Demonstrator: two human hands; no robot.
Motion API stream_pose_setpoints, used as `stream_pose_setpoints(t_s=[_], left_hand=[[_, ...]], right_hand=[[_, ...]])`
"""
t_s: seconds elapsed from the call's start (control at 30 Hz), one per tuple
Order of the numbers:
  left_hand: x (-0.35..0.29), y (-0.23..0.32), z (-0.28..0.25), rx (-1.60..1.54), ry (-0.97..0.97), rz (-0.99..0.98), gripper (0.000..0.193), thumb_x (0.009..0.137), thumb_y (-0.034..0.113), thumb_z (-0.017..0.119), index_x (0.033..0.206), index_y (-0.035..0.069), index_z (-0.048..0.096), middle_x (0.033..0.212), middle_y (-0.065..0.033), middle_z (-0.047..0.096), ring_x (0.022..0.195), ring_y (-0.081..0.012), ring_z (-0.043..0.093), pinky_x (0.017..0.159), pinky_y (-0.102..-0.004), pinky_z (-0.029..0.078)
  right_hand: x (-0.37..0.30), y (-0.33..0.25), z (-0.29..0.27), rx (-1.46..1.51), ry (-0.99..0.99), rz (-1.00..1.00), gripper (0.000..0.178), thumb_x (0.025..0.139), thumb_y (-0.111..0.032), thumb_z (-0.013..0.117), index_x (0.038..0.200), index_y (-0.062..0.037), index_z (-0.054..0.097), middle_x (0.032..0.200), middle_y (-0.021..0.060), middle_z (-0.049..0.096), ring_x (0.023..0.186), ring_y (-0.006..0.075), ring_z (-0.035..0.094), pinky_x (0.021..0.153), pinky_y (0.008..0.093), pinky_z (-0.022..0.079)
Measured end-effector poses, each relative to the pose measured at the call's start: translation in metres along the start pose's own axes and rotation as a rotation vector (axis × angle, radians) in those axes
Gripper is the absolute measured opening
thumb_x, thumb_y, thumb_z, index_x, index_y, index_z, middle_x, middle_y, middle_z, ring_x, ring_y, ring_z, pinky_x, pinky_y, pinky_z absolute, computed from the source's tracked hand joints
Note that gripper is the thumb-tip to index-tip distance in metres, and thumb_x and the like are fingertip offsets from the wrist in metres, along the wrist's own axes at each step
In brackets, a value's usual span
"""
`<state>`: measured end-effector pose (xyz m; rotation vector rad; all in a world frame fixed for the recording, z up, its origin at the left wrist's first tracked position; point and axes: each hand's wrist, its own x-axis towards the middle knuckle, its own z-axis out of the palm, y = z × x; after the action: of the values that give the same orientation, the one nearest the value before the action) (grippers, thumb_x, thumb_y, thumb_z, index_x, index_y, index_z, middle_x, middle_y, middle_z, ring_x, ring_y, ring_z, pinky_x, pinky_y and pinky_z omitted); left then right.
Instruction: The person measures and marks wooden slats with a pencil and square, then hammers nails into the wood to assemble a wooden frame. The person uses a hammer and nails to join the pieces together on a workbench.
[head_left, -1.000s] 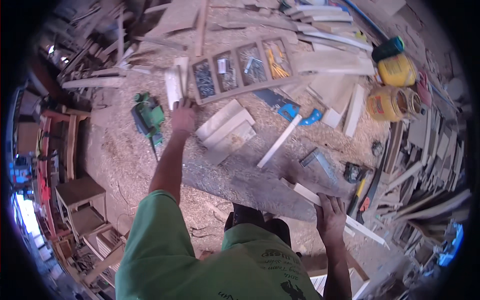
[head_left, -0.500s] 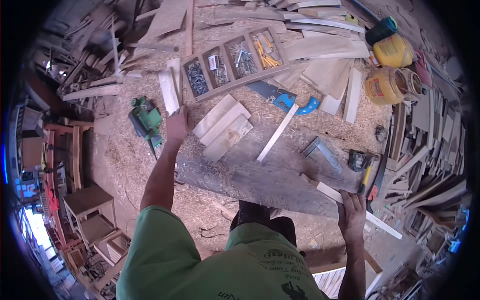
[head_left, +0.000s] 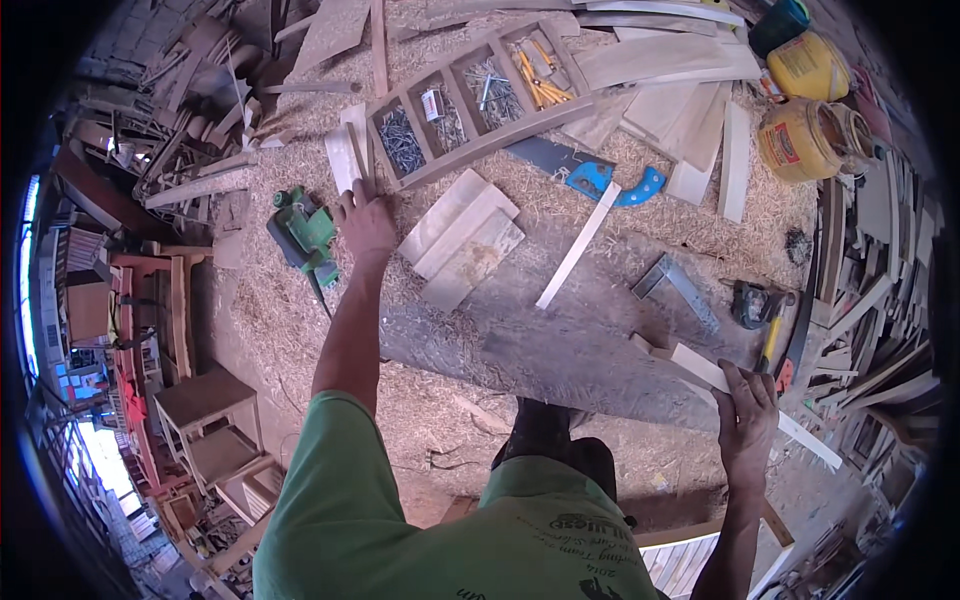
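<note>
My left hand [head_left: 367,228] lies with fingers spread on the near end of a short pale board [head_left: 344,158], beside the wooden compartment tray [head_left: 462,146]. My right hand [head_left: 748,410] is closed round a narrow wooden strip [head_left: 698,367] at the bench's right front edge. Part of the strip is hidden under the fingers; its thin end sticks out beyond the hand to the right. Left of my left hand rests a green power planer [head_left: 302,235]. Several flat boards [head_left: 462,235] lie to the right of that hand.
The tray holds nails, screws and yellow-handled tools. A blue-handled handsaw [head_left: 590,180], a loose strip [head_left: 578,245], a metal square [head_left: 680,292] and a tape measure [head_left: 750,303] lie on the shaving-strewn bench [head_left: 540,345]. Yellow jars [head_left: 800,140] stand at the far right.
My left hand's fingers have spread out over the board's end, where they were bunched before. My right hand keeps its hold on the strip. The whole view has shifted slightly.
</note>
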<state>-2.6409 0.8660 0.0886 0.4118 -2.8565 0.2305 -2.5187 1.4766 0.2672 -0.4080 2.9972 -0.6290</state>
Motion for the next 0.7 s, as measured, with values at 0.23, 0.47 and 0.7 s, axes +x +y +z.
stream_pose_setpoints(t_s=[0.23,0.47,0.7], left_hand=[[0.011,-0.012,0.063,0.138,0.015,-0.258,0.041,0.102,0.032,0.057,0.117,0.003,0.082,0.175,-0.0214,0.037,0.153,-0.0484,0.046,0.133,-0.0617,0.026],[-0.008,-0.035,0.02,-0.305,0.028,-0.305,0.031,0.094,0.036,0.074,0.101,0.006,0.075,0.091,-0.0186,0.079,0.088,-0.0377,0.075,0.079,-0.0513,0.058],[-0.092,0.018,-0.09,-1.344,-0.09,-0.549,0.01,0.1,0.016,0.074,0.1,0.007,0.07,0.079,-0.0055,0.07,0.062,-0.0136,0.065,0.056,-0.0292,0.049]], right_hand=[[0.003,-0.001,-0.005,0.01,-0.02,-0.003,0.042,0.09,-0.004,0.082,0.131,-0.0053,0.076,0.11,0.0137,0.076,0.102,0.0373,0.066,0.091,0.0477,0.055],[0.002,0.018,-0.006,0.11,-0.014,-0.01,0.041,0.087,-0.009,0.085,0.128,-0.0085,0.078,0.108,0.01,0.078,0.1,0.0375,0.068,0.091,0.0473,0.056],[-0.005,0.032,0.001,0.161,0.048,-0.056,0.039,0.089,-0.009,0.084,0.127,-0.0048,0.079,0.097,0.0149,0.075,0.095,0.0378,0.07,0.095,0.0472,0.053]])
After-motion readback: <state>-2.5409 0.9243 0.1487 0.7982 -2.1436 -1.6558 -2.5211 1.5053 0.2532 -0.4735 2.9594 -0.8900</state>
